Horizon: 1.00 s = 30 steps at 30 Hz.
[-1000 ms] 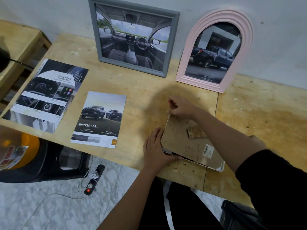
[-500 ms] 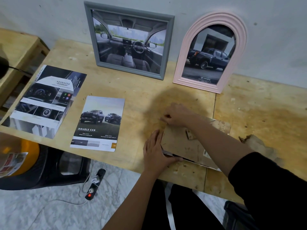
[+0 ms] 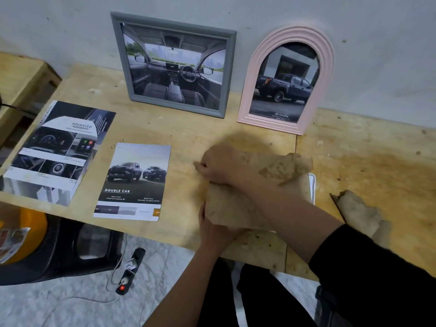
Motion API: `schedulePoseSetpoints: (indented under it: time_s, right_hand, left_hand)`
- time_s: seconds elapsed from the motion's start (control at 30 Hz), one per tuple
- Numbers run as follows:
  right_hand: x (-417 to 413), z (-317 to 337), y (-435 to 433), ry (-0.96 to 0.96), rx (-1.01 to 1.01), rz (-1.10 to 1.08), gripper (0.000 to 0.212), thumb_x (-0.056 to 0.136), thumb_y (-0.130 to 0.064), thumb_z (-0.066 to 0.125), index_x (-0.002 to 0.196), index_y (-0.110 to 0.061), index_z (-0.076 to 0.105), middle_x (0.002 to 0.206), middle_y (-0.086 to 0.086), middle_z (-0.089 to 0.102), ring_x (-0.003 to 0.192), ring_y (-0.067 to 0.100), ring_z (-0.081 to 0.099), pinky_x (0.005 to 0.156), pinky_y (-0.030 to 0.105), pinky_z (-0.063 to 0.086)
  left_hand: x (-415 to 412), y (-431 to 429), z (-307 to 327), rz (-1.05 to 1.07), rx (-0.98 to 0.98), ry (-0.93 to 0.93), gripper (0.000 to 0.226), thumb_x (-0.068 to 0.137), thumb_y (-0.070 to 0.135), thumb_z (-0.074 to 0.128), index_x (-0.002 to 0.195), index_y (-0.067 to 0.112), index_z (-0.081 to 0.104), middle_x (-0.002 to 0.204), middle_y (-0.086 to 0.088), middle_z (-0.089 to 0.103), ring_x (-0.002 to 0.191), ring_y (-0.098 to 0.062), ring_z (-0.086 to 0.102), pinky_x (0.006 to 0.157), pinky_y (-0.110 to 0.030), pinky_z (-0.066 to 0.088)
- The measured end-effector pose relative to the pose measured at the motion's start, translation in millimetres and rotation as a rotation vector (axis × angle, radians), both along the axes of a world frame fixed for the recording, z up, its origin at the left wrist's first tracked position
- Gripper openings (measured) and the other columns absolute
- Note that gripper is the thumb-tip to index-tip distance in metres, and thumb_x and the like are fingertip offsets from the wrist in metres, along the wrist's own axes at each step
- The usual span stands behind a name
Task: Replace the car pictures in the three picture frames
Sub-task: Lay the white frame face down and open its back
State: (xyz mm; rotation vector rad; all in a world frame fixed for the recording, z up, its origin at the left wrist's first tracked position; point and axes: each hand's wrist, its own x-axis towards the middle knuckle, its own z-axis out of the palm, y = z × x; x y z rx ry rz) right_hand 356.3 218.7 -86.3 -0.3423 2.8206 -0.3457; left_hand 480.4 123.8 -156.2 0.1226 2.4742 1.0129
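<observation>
- Head view: right hand (image 3: 221, 166) pinches the far left corner of the backing board (image 3: 236, 208), fingers curled.
- Left hand (image 3: 211, 228) sits at its near edge; fingers hidden underneath, can't tell.

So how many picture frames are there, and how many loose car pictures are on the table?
Picture frames: 3 (grey frame, pink arched frame, white-edged frame lying flat under its backing board)
Loose car pictures: 2 (ADVANCED sheet, DOUBLE CAB sheet)
Total: 5
</observation>
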Motion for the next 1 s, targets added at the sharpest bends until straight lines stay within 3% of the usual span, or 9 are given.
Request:
schedulePoseSetpoints:
  time_s: [0.1, 0.23, 0.37, 0.47, 0.57, 0.63, 0.8, 0.9, 1.0]
  right_hand:
    - [-9.5, 29.4, 14.8, 0.114, 0.064, -0.075, 0.063, 0.095, -0.058, 0.025, 0.049, -0.016, 0.031, 0.049, -0.004, 0.031, 0.045, 0.011, 0.03, 0.046, 0.024, 0.021]
    - [-18.0, 64.9, 52.2, 0.14, 0.113, -0.285, 0.068, 0.085, -0.073, 0.026, 0.05, -0.014, 0.029, 0.05, -0.001, 0.032, 0.047, 0.016, 0.036, 0.046, 0.025, 0.025]
    - [3.7, 81.8, 125.3, 0.029, -0.017, -0.669, 0.072, 0.076, -0.081, 0.032, 0.054, -0.013, 0.042, 0.062, 0.006, 0.05, 0.063, 0.025, 0.052, 0.059, 0.033, 0.04]
    - [48.0, 72.6, 181.3, -0.008, -0.07, -0.929, 0.073, 0.081, -0.074, 0.036, 0.061, -0.005, 0.05, 0.082, 0.02, 0.062, 0.084, 0.035, 0.06, 0.071, 0.036, 0.042]
    - [109.8, 51.0, 220.1, -0.139, -0.167, -1.288, 0.08, 0.084, -0.069, 0.039, 0.085, 0.009, 0.058, 0.112, 0.029, 0.061, 0.1, 0.039, 0.057, 0.082, 0.039, 0.043]
    - [155.2, 28.3, 235.4, -0.192, -0.301, -1.546, 0.089, 0.083, -0.071, 0.037, 0.11, 0.012, 0.055, 0.117, 0.027, 0.057, 0.106, 0.041, 0.055, 0.088, 0.044, 0.044]
    - [237.1, -15.1, 246.9, -0.211, -0.739, -2.038, 0.074, 0.088, -0.068, 0.029, 0.1, 0.002, 0.05, 0.1, 0.02, 0.057, 0.099, 0.039, 0.058, 0.087, 0.047, 0.048]
    - [259.5, -23.6, 240.3, -0.177, -0.846, -2.195, 0.071, 0.088, -0.068, 0.027, 0.099, -0.003, 0.053, 0.08, 0.013, 0.05, 0.074, 0.03, 0.053, 0.07, 0.041, 0.045]
    - [264.3, -25.5, 228.3, -0.122, -0.986, -2.237, 0.068, 0.089, -0.067, 0.027, 0.078, -0.004, 0.048, 0.082, 0.011, 0.052, 0.062, 0.025, 0.047, 0.057, 0.035, 0.042]
  left_hand:
    - [-1.0, -1.6, -9.2, -0.056, -0.105, 0.118, 0.117, 0.046, 0.079, 0.032, 0.143, 0.013, 0.033, 0.15, -0.004, 0.035, 0.142, -0.019, 0.025, 0.116, -0.033, 0.006]
    - [-3.1, -1.2, -8.3, -0.124, -0.164, 0.133, 0.116, 0.048, 0.079, 0.025, 0.148, 0.02, 0.018, 0.156, 0.002, 0.016, 0.145, -0.015, 0.01, 0.116, -0.03, -0.001]
    - [-5.5, -3.0, -7.6, -0.142, -0.118, 0.133, 0.117, 0.047, 0.082, 0.031, 0.149, 0.027, 0.01, 0.157, 0.007, 0.007, 0.145, -0.012, 0.006, 0.117, -0.034, 0.004]
    - [-6.3, -5.1, -7.4, -0.164, -0.145, 0.14, 0.133, 0.037, 0.1, 0.023, 0.149, 0.029, 0.009, 0.157, 0.008, 0.007, 0.145, -0.012, 0.005, 0.117, -0.036, 0.007]
    - [-7.7, -3.6, -7.5, -0.152, -0.137, 0.136, 0.135, 0.033, 0.101, 0.027, 0.148, 0.031, 0.01, 0.156, 0.008, 0.009, 0.145, -0.014, 0.006, 0.118, -0.039, 0.01]
    - [-7.9, -2.8, -7.5, -0.142, -0.119, 0.134, 0.131, 0.035, 0.096, 0.036, 0.147, 0.031, 0.013, 0.156, 0.008, 0.012, 0.145, -0.014, 0.008, 0.117, -0.039, 0.01]
    - [-8.9, -3.2, -11.8, -0.138, -0.1, 0.152, 0.123, 0.04, 0.09, 0.044, 0.145, 0.031, 0.019, 0.153, 0.006, 0.019, 0.142, -0.017, 0.016, 0.116, -0.042, 0.016]
    - [-8.8, -2.9, -12.4, -0.13, -0.106, 0.143, 0.122, 0.041, 0.089, 0.047, 0.144, 0.032, 0.019, 0.153, 0.006, 0.017, 0.142, -0.017, 0.016, 0.114, -0.043, 0.016]
    - [-9.4, -2.9, -13.9, -0.132, -0.109, 0.139, 0.119, 0.046, 0.085, 0.06, 0.144, 0.033, 0.018, 0.153, 0.006, 0.018, 0.141, -0.019, 0.017, 0.114, -0.044, 0.017]
